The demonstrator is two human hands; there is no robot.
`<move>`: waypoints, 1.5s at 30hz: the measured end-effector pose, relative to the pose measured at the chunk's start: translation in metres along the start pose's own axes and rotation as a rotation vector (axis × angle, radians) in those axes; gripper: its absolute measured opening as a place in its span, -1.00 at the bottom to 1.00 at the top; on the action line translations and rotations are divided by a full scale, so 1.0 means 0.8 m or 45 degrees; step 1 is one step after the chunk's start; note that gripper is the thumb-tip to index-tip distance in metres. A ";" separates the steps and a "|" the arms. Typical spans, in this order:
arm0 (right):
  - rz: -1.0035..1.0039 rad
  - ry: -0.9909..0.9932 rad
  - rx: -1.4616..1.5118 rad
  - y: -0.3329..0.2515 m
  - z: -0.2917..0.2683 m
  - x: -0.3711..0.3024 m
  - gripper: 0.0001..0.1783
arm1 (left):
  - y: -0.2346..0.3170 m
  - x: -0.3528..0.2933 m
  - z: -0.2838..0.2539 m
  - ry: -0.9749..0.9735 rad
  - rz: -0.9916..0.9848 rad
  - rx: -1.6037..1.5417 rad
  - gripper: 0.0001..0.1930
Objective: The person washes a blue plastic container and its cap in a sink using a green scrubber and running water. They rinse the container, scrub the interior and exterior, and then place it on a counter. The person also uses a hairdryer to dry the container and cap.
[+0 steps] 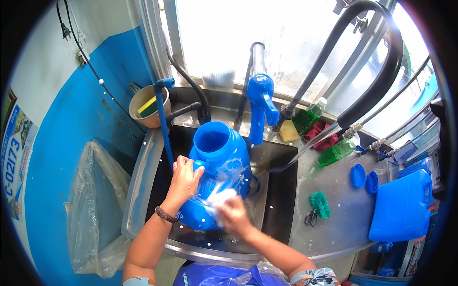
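A shiny blue plastic apron [224,275] covers the person's front at the near edge of the black-walled steel sink [279,205]. Inside the sink stands a big, rounded blue plastic jug [224,162], its wide round mouth uncovered and its side streaked with suds. Over the sink, the right hand [234,214] bunches its fingers around a white, foamy wad [223,195], pressed to the jug's side; motion blurs both. The left hand [183,183] has its fingers curled over a small blue grip at the jug's shoulder, though part of that hold is hidden.

To the right of the sink, a bristly green brush [320,205] lies beside a pair of black loop handles [311,219]. Farther right of the sink are two round blue plastic caps [358,176] and a boxy blue plastic container [400,207]. To the left of the sink hangs a crumpled clear plastic bag [95,209].

Beyond the sink's far right corner sit two clear bottles of green liquid [334,152], a crumpled red cloth [322,137] and a yellowish block [288,130]. A thick, arched black hose [367,102] sends water into the sink from the right. A blue plastic tap [262,107] rises behind the sink, and a beige tub [149,121] with a yellow-and-green sponge [147,107] stands at its far left corner.
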State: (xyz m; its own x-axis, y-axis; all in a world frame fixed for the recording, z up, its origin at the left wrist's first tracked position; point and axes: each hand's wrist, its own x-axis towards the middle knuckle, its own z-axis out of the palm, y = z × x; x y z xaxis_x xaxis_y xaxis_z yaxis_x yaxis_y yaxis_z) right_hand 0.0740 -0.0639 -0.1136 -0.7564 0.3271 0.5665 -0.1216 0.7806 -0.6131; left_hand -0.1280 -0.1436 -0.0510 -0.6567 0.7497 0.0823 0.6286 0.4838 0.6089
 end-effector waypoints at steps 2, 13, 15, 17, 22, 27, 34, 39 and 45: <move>0.043 0.034 0.016 0.010 0.004 0.002 -0.67 | 0.005 -0.001 0.001 -0.006 0.015 -0.019 -0.57; 0.097 0.012 -0.073 0.021 -0.017 0.043 -0.59 | 0.010 -0.004 0.006 -0.004 0.024 -0.012 -0.55; -0.073 -0.075 0.025 0.002 -0.011 0.018 -0.61 | 0.008 0.000 0.001 -0.010 0.014 -0.010 -0.55; -0.114 -0.111 0.097 0.009 -0.021 0.010 -0.71 | 0.002 -0.007 -0.001 -0.012 -0.010 0.006 -0.55; 0.178 -0.191 -0.035 0.047 -0.015 -0.033 -0.72 | 0.005 -0.003 0.002 0.054 0.004 -0.061 -0.58; 0.166 -0.146 0.328 -0.010 -0.005 0.000 -0.60 | 0.008 -0.003 0.000 0.001 -0.025 -0.029 -0.58; 0.021 0.035 -0.198 0.027 -0.030 0.068 -0.54 | 0.011 -0.007 -0.003 0.037 0.002 -0.010 -0.58; 0.708 0.330 1.137 0.005 0.063 -0.074 -0.51 | -0.002 0.001 -0.025 -0.192 -0.394 -0.499 -0.63; 0.232 0.395 0.379 0.056 0.069 0.048 -0.63 | -0.037 -0.010 -0.044 -0.219 -0.451 -0.537 -0.66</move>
State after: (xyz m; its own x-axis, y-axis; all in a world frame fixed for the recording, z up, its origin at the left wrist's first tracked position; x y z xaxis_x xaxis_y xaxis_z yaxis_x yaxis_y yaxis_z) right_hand 0.0042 -0.0453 -0.1497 -0.5599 0.6240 0.5452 -0.2183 0.5236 -0.8235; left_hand -0.1556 -0.1795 -0.0420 -0.6975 0.6546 -0.2917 0.1390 0.5228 0.8410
